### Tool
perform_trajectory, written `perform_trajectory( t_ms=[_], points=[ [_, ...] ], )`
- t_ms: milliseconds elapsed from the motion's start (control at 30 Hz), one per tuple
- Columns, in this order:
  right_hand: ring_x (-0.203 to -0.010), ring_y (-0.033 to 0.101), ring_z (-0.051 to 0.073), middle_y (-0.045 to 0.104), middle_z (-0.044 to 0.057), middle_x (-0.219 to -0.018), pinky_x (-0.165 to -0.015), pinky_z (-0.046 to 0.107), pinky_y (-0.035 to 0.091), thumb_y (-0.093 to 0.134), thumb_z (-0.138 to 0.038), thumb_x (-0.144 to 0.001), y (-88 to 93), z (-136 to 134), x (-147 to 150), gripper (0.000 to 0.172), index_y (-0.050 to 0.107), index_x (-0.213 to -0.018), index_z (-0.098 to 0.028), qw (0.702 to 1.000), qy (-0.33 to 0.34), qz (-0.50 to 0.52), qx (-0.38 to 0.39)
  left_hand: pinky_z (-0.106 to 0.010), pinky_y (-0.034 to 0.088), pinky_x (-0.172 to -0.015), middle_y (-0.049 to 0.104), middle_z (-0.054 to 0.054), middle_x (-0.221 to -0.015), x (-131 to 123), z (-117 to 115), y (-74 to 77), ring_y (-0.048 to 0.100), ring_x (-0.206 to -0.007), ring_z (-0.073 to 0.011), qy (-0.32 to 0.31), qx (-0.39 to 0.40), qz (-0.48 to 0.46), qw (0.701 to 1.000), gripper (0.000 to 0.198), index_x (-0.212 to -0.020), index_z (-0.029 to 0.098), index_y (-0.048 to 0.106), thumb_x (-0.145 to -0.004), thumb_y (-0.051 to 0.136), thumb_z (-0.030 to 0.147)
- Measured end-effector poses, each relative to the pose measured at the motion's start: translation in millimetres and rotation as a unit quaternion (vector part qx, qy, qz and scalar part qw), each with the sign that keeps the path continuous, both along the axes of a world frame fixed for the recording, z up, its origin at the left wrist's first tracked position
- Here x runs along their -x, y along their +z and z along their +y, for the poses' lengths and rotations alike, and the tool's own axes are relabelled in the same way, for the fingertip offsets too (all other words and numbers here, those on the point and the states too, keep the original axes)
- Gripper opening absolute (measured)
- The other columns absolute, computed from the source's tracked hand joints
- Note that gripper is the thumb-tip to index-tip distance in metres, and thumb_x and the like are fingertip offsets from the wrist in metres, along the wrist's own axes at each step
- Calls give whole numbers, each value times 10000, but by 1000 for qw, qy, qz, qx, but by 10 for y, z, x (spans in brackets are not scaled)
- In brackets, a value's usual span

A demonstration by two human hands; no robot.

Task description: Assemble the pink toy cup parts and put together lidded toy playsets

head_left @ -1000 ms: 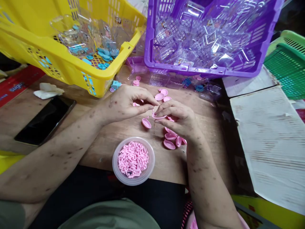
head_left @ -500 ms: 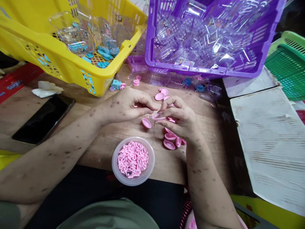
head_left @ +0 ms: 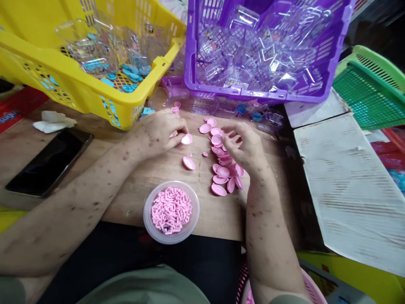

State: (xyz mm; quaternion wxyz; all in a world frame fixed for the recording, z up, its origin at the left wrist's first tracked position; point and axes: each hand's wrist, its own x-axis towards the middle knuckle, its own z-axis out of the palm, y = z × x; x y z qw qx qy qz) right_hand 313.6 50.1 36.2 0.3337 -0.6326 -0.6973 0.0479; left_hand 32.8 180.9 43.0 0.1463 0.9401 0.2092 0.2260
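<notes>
My left hand pinches a small pink oval shell just above the wooden table. To its right, my right hand hovers with its fingers spread over a pile of pink shells and holds nothing. One more pink shell lies alone between my hands. A clear round tub full of tiny pink hooks stands at the table's near edge.
A yellow basket with clear cases and blue parts stands at the back left. At the back right is a purple basket of clear cases. A black phone and a tissue lie left. White sheets and green baskets are right.
My hands have drawn apart. The left hand carried a pink shell off to the left. The right hand let go, opened and moved over the pile of shells.
</notes>
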Motion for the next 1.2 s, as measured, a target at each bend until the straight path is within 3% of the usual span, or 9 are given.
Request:
perform_trajectory(
  t_ms=[133,333,400,500,600,700,833,1000,1200],
  points=[
    [-835,707,244,812,57,-965,-802,382,554,850,-292,-896,-41,-28,-37,96,796,-946,-230,992,-28,-64,109,-437,531,-1081,777,-98,-1130,59,-66,91,689,-1159,-296,-22,-7,-3,1000,177,-1082,194,812,-1059,669,296],
    [-916,749,239,830,65,-1074,-827,373,546,839,-199,-922,-78,-38,27,95,894,-981,-249,985,8,-43,167,-302,509,-877,764,-18,-935,139,-295,394,691,-920,-195,-267,135,4,954,110,-950,268,828,-1028,766,316],
    [-939,755,235,828,61,-1080,-851,368,567,852,-179,-921,-69,-38,28,108,898,-987,-251,988,9,-25,149,-298,495,-831,761,-20,-915,122,-278,369,691,-889,-188,-247,138,4,959,119,-957,252,831,-1029,750,300],
    [-961,758,232,822,60,-1079,-868,361,593,889,-230,-936,-49,-34,65,67,888,-1002,-243,993,33,10,109,-308,483,-785,759,-37,-914,56,-215,236,692,-849,-192,-149,108,-30,982,176,-921,208,812,-1033,741,323],
    [-925,749,221,805,54,-1050,-848,355,610,925,-292,-937,-35,-20,167,125,882,-1044,-242,993,85,39,72,-326,527,-863,792,-64,-1020,-45,-199,69,724,-944,-216,-87,92,-91,988,130,-1051,189,806,-1049,712,278],
    [-965,751,222,792,61,-1069,-875,355,628,911,-308,-966,-48,2,291,118,875,-1058,-243,988,139,62,40,-328,556,-916,795,-82,-1126,-139,-218,-94,736,-1016,-223,-107,103,-110,983,171,-1184,193,803,-1041,716,226],
    [-931,742,216,784,63,-1036,-838,348,628,941,-389,-949,-115,32,391,190,863,-1024,-233,984,144,91,43,-321,549,-905,764,-72,-1093,-178,-174,-223,728,-986,-216,-126,97,-86,984,159,-1155,202,823,-1045,711,218],
    [-942,737,217,798,62,-1085,-864,362,621,947,-418,-926,-151,26,412,267,855,-1100,-238,980,130,128,81,-379,544,-1003,729,-91,-1100,-143,-85,-192,697,-1072,-261,-150,66,-45,985,84,-1033,187,767,-1021,684,186],
    [-868,699,192,773,48,-1017,-763,306,576,834,-270,-973,-105,12,410,96,814,-1059,-233,980,153,104,75,-416,530,-1030,698,-96,-1170,-149,-166,-181,669,-1113,-284,-146,82,-55,984,116,-1054,201,753,-985,797,284]
  ],
)
